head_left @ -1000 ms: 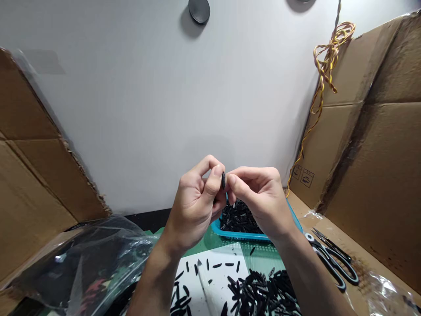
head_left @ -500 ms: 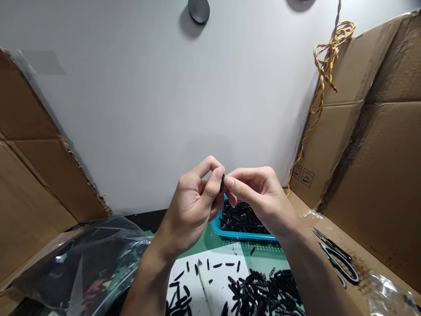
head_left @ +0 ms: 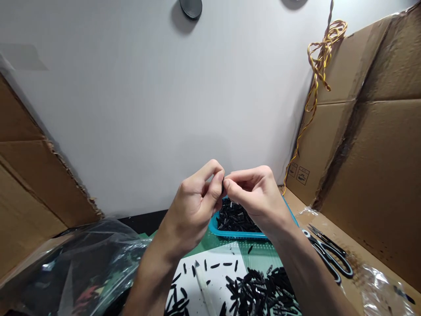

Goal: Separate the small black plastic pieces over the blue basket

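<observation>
My left hand (head_left: pixel 197 199) pinches a small black elongated piece (head_left: pixel 222 186) between thumb and fingers, held up in front of the pale wall. From the other side, the thumb and forefinger of my right hand (head_left: pixel 259 193) close on the same piece, which the fingers mostly cover. Behind and below the hands stands a blue basket (head_left: pixel 226 233) filled with similar black pieces. Beneath my wrists lies a white sheet (head_left: pixel 226 253) with scattered black pieces and a white stick-like tool with a pointed grey tip (head_left: pixel 204 287). A heap of black pieces (head_left: pixel 263 289) spreads to its right.
Scissors (head_left: pixel 329 256) and a slim pointed metal tool (head_left: pixel 325 239) lie at right, near crumpled clear plastic (head_left: pixel 378 285). A clear plastic bag (head_left: pixel 92 254) bulges at left. Cardboard walls (head_left: pixel 378 175) flank both sides; a twisted yellow cable (head_left: pixel 319 66) hangs at right.
The view has turned slightly to the right, so the surroundings appear shifted left. Both hands keep their pinch on the black piece, with the fingertips now slightly closer together.
</observation>
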`<state>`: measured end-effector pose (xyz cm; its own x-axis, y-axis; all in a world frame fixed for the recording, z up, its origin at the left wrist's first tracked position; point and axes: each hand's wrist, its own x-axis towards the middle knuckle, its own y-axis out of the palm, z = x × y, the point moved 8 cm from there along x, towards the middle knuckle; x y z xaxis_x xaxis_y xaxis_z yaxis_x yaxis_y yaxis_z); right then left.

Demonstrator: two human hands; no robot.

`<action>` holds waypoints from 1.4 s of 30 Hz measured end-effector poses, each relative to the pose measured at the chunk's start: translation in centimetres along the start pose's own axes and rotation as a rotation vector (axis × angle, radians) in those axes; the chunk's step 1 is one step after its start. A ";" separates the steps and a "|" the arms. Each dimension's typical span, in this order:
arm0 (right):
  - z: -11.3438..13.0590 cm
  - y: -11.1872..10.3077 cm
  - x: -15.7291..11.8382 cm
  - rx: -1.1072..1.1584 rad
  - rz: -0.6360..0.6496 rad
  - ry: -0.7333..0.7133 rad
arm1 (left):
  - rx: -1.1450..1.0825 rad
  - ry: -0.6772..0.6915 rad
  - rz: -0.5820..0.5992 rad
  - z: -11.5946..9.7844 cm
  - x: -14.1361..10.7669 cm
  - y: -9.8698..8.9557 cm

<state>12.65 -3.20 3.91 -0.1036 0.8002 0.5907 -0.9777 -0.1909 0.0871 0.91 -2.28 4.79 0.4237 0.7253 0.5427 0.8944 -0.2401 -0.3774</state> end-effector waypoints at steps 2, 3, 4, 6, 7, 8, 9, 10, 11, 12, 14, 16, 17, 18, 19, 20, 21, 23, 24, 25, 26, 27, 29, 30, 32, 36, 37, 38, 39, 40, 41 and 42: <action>0.1 0.0 -0.1 -0.039 -0.041 -0.014 | 0.003 0.010 -0.019 -0.1 0.0 0.0; 0.3 0.1 -0.1 -0.048 -0.058 -0.028 | -0.003 0.017 -0.032 -0.2 0.0 0.0; 0.4 0.1 -0.1 -0.043 -0.069 -0.043 | -0.019 0.023 -0.044 -0.3 0.0 0.0; 0.7 0.3 -0.2 0.008 -0.066 -0.067 | -0.089 0.024 -0.060 -0.5 0.1 -0.1; 0.7 0.4 -0.1 0.040 -0.056 -0.070 | -0.138 0.018 -0.057 -0.5 0.1 0.0; 0.8 0.5 -0.1 0.064 -0.043 -0.070 | -0.196 0.006 -0.051 -0.4 0.2 0.1; 0.8 0.6 -0.1 0.078 -0.033 -0.070 | -0.254 -0.009 -0.043 -0.3 0.2 0.2; 0.9 0.6 -0.1 0.085 -0.029 -0.072 | -0.306 -0.024 -0.036 -0.3 0.2 0.3; 1.1 0.5 -0.1 0.086 -0.028 -0.077 | -0.349 -0.036 -0.032 -0.2 0.2 0.4; 1.2 0.4 -0.1 0.086 -0.027 -0.083 | -0.381 -0.042 -0.029 -0.2 0.2 0.5; 1.6 0.2 -0.2 0.083 -0.025 -0.097 | -0.420 -0.041 -0.023 -0.3 0.2 0.7; 1.9 0.1 -0.3 0.056 -0.026 -0.109 | -0.432 -0.037 -0.027 -0.4 0.1 0.9; 2.1 0.0 -0.4 0.025 -0.029 -0.116 | -0.431 -0.041 -0.037 -0.4 0.1 0.8; 2.3 -0.1 -0.5 -0.016 -0.035 -0.123 | -0.428 -0.050 -0.054 -0.3 0.1 0.8; 2.5 -0.2 -0.6 -0.066 -0.042 -0.131 | -0.424 -0.059 -0.072 -0.2 0.1 0.7; 2.7 -0.2 -0.7 -0.125 -0.049 -0.140 | -0.418 -0.067 -0.090 -0.1 0.1 0.6; 2.9 -0.3 -0.8 -0.185 -0.055 -0.150 | -0.411 -0.075 -0.106 0.0 0.1 0.5; 3.2 -0.3 -0.9 -0.286 -0.062 -0.172 | -0.393 -0.087 -0.129 0.3 0.2 0.4; 3.3 -0.3 -0.9 -0.322 -0.066 -0.181 | -0.384 -0.091 -0.140 0.4 0.2 0.3; 3.4 -0.3 -1.0 -0.348 -0.068 -0.191 | -0.374 -0.091 -0.151 0.4 0.2 0.2; 3.4 -0.2 -1.0 -0.366 -0.069 -0.202 | -0.367 -0.088 -0.158 0.4 0.3 0.1; 3.6 -0.2 -1.0 -0.380 -0.073 -0.217 | -0.365 -0.080 -0.161 0.4 0.3 0.1; 3.9 -0.2 -1.1 -0.418 -0.084 -0.258 | -0.371 -0.068 -0.153 0.3 0.2 0.0; 4.2 -0.1 -1.2 -0.440 -0.090 -0.280 | -0.381 -0.068 -0.141 0.3 0.2 0.1; 4.6 0.0 -1.4 -0.485 -0.103 -0.319 | -0.405 -0.068 -0.111 0.3 0.2 0.2; 5.3 0.3 -1.6 -0.544 -0.126 -0.381 | -0.450 -0.037 -0.086 0.1 0.2 0.4; 5.4 0.4 -1.7 -0.552 -0.131 -0.391 | -0.456 -0.029 -0.086 0.1 0.2 0.3; 5.4 0.4 -1.7 -0.560 -0.136 -0.398 | -0.459 -0.024 -0.084 0.0 0.2 0.3; 5.5 0.4 -1.7 -0.568 -0.142 -0.403 | -0.461 -0.020 -0.078 0.0 0.2 0.3; 5.5 0.4 -1.7 -0.577 -0.148 -0.405 | -0.463 -0.017 -0.068 0.0 0.2 0.3; 5.5 0.3 -1.7 -0.583 -0.154 -0.409 | -0.466 -0.014 -0.057 -0.1 0.2 0.4; 5.6 0.2 -1.7 -0.584 -0.159 -0.411 | -0.470 -0.013 -0.045 -0.2 0.2 0.4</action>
<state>13.61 -7.81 7.38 0.0128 0.4929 0.8700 -0.9250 0.3363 -0.1769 1.37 -2.35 4.84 0.3840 0.7487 0.5404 0.8809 -0.4725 0.0287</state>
